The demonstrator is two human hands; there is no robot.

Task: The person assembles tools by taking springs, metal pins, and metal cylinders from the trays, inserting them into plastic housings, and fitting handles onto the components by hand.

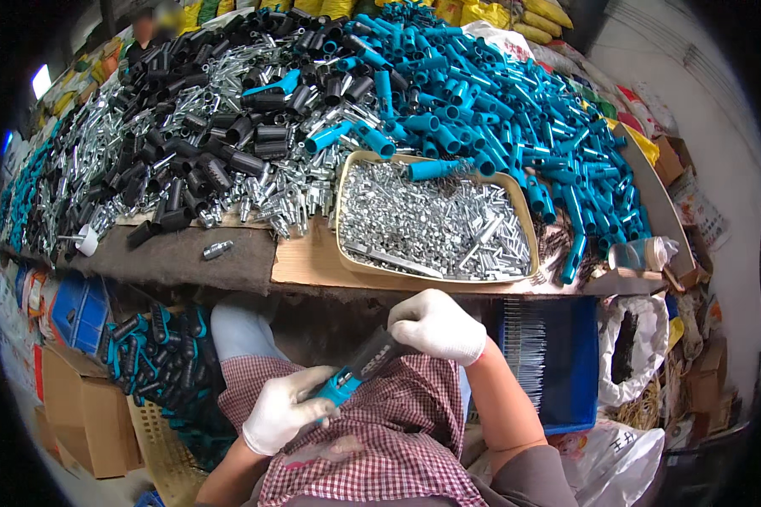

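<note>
Above my lap, a teal-and-black tool handle [374, 355] lies slanted between my two hands. My left hand [289, 409], in a white knit glove, is closed around its lower teal end. Farther up and to the right, my right hand [438, 326], gloved the same way, is closed with its fingers at the black end. Whether the right fingers also pinch a small part is hidden. A checked apron [372, 452] covers my lap beneath the handle.
The bench ahead bears a tray [343, 245] of small metal parts. Behind it rise heaps of teal plastic shells [490, 118], black sleeves [220, 165] and metal pieces [300, 198]. A blue bin [571, 372] with metal rods stands right, finished-looking handles [156, 346] lie left, beside a cardboard box [89, 414].
</note>
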